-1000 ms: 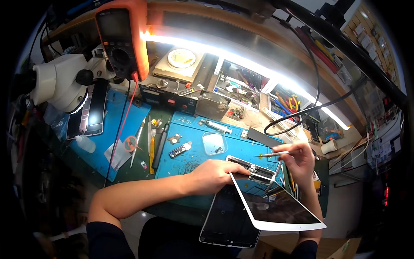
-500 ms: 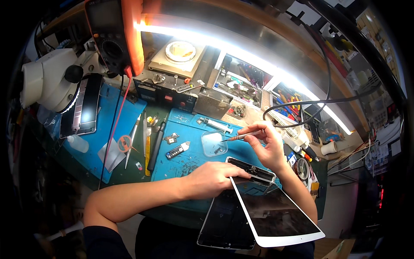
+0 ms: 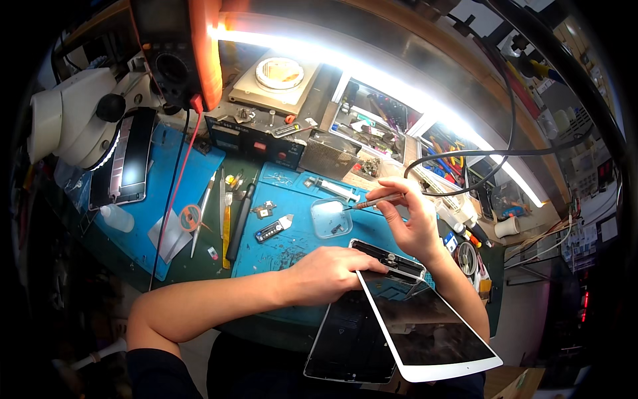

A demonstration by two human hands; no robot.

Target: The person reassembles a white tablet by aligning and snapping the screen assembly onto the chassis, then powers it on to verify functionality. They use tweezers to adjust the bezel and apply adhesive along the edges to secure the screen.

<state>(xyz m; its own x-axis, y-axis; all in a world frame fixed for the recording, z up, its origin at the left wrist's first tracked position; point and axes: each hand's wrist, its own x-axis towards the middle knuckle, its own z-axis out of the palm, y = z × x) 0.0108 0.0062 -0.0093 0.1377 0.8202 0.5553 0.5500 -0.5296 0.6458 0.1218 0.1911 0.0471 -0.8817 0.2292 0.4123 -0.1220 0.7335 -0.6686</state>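
Observation:
My left hand [image 3: 327, 272] is closed on the upper end of an opened tablet. Its white-edged screen [image 3: 432, 326] is swung out to the right, apart from the dark back housing [image 3: 349, 339]. Along the top, metal inner parts [image 3: 382, 259] show beyond my fingertips. Between thumb and fingers, my right hand [image 3: 411, 219] pinches a thin screwdriver [image 3: 374, 201] with a brownish handle. The driver's tip points left, over the edge of a small clear plastic box [image 3: 331, 219] with tiny dark pieces in it.
On the blue mat [image 3: 256, 256] lie a syringe [image 3: 334, 189], a small battery-like part [image 3: 272, 228] and a dark pen-shaped tool [image 3: 240, 226]. A microscope [image 3: 80, 126] stands at left, near an orange multimeter [image 3: 176, 60]. A black cable [image 3: 492, 158] loops at right.
My right hand has shifted slightly, bringing the screwdriver tip a little farther from me over the box. My left hand keeps its hold, and the tablet screen has moved very slightly.

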